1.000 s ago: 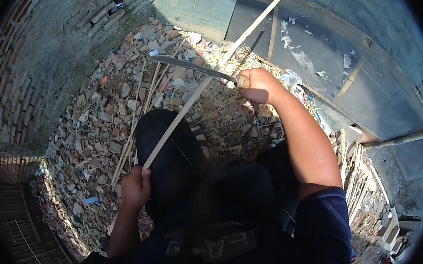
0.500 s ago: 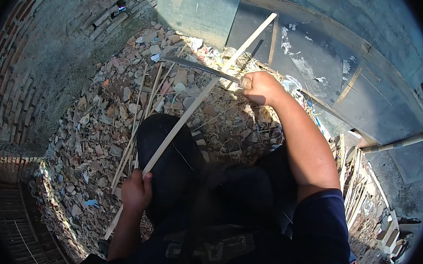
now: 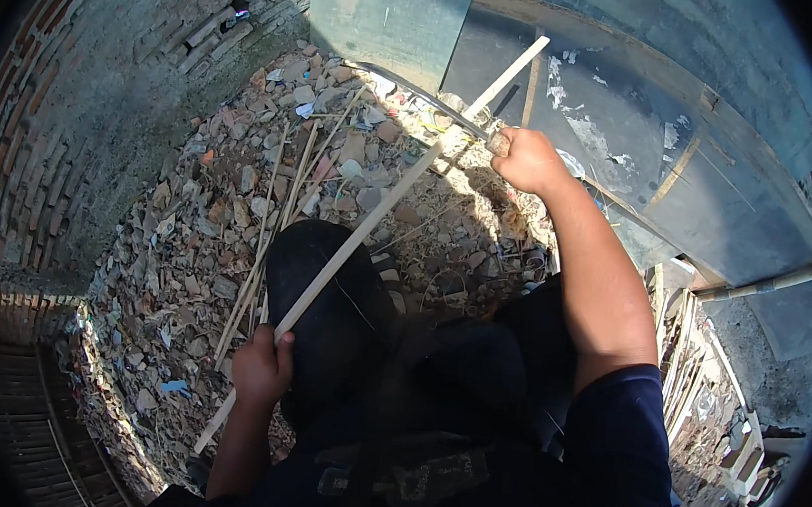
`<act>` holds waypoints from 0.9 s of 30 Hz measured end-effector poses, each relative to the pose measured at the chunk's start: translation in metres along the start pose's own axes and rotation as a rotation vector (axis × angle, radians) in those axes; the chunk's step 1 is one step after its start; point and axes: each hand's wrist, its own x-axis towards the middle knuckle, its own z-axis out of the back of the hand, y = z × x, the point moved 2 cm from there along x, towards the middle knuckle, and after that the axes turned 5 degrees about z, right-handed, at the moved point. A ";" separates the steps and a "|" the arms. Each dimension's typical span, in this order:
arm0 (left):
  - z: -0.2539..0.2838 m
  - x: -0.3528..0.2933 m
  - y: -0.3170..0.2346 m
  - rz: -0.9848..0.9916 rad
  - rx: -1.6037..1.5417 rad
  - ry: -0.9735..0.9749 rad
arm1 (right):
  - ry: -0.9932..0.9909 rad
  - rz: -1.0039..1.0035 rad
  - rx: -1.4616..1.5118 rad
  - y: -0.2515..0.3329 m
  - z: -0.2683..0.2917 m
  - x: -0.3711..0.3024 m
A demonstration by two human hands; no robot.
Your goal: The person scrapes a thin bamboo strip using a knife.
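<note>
A long pale strip, likely bamboo or wood [image 3: 377, 215], slants from the lower left over my left knee to the upper right. Around its lower part my left hand [image 3: 262, 364] is closed, the thumb lying along it. My right hand [image 3: 531, 159] grips the short brown handle of a machete [image 3: 437, 102]. The long dark blade crosses the strip near its upper end and points to the upper left. From this view I cannot tell whether the blade's edge touches the strip.
Rubble [image 3: 207, 238] with scraps of litter covers the ground. Several thin strips [image 3: 264, 233] lie left of my knee. More strips [image 3: 684, 361] lie at the right. A brick wall [image 3: 102, 115] stands left; grey-blue panels [image 3: 386, 18] stand ahead.
My right hand has moved up and slightly right with the machete, whose blade now tilts more steeply. The strip's upper end has shifted slightly right and down. My left hand stays in place.
</note>
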 end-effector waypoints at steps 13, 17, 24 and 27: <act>-0.005 0.001 0.004 -0.039 -0.109 -0.066 | 0.035 0.192 -0.050 0.030 -0.010 -0.007; 0.003 0.002 0.001 0.013 -0.102 0.027 | -0.044 0.130 0.005 0.014 -0.021 -0.004; 0.005 0.000 0.006 -0.013 -0.146 0.060 | 0.139 0.406 -0.220 0.073 -0.015 -0.031; 0.005 0.005 -0.001 -0.009 -0.195 0.048 | 0.049 0.262 -0.040 0.030 -0.012 -0.008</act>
